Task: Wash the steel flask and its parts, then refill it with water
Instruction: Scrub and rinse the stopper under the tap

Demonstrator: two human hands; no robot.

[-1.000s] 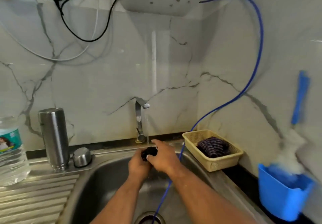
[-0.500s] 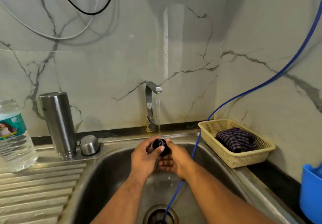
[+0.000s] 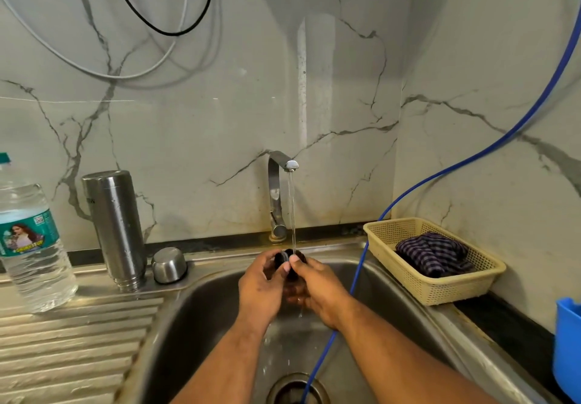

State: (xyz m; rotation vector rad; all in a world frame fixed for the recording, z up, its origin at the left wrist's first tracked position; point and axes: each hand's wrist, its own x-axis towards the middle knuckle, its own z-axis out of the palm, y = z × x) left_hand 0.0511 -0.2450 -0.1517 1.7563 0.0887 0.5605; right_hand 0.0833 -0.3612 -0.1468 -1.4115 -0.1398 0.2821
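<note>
Both forearms reach from the near edge over the sink point(image 3: 201, 325), wrists almost level and converging under the spout. The left hand point(image 3: 261, 287) and right hand point(image 3: 317, 287) meet at the far side of the basin, fingers curled, each pinching the black stopper point(image 3: 290, 257) between thumb and fingertips; the right thumb lies across its top.

A second ago no stream shows and the right hand covers the stopper just below the tap point(image 3: 276, 196). Half a second ago the water point(image 3: 292, 208) is falling, and it falls now straight onto the stopper, with the hands a little closer together around it. So rinsing of this part seems under way, while refilling is a later step.

Farther left, on the drainboard point(image 3: 78, 340), the steel flask point(image 3: 114, 227) stands apart from the hands, apparently mouth down, with the steel cap point(image 3: 169, 265) just beside it on its right. A water bottle point(image 3: 31, 252) stands at the far left.
</note>
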